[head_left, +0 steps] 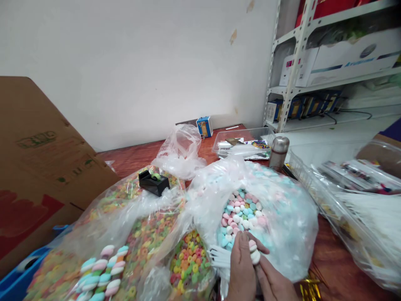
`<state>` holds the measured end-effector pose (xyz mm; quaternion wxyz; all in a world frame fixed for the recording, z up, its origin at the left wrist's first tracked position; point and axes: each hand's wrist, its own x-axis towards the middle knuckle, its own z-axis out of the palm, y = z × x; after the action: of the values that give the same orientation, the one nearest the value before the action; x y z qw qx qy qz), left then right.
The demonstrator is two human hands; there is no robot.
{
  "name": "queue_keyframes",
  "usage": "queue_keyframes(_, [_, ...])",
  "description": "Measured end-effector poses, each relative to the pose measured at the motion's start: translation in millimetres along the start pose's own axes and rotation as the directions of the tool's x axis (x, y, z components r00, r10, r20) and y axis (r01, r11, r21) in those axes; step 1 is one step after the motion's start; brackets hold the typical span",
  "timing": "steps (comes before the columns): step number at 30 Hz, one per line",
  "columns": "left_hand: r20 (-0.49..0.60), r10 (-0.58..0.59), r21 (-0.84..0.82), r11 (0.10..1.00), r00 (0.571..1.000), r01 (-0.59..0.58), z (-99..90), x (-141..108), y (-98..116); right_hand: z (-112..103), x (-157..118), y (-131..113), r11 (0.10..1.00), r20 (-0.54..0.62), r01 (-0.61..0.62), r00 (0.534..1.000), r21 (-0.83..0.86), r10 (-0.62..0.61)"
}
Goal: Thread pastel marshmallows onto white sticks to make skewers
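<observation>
My left hand (240,269) is closed, with a bunch of white sticks (219,256) jutting out from its left side. Close against it, my right hand (274,278) is also closed, its fingers on a short stack of pink and white candies (255,252). Any stick inside that stack is hidden by the fingers. Just beyond both hands, a clear plastic bag (288,225) gapes open over pastel pink, blue and white candies (239,213). Several finished-looking candy skewers (100,271) lie on the bag at the lower left.
Bags of colourful ring candies (191,259) spread to the left, with a black tape dispenser (154,182) on top. A cardboard box (46,167) stands at far left. Behind are a clear tray (244,140) and a metal-capped bottle (278,152). A clear bin (344,234) sits right.
</observation>
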<state>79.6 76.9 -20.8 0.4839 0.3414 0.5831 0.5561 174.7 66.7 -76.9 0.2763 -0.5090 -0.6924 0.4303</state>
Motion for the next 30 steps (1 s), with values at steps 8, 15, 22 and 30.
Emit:
queue_keyframes(8, [-0.108,0.046,-0.012,0.999,0.993,-0.048,-31.0,41,12,-30,62,-44,0.993,-0.017,0.089,0.996,-0.072,-0.09])
queue_keyframes(15, [0.148,0.414,0.726,0.572,0.898,-0.383,-48.9,95,6,-29,135,-43,0.966,-0.081,0.012,0.996,-0.26,-0.035])
queue_keyframes(22, [0.149,0.415,0.788,0.498,0.897,-0.362,-51.2,99,8,-15,137,-40,0.984,-0.092,-0.04,0.995,-0.174,0.024])
queue_keyframes(30, [0.32,0.314,0.566,0.694,0.894,-0.446,-67.8,54,30,-52,103,-39,0.934,0.259,-0.189,0.96,0.302,0.11])
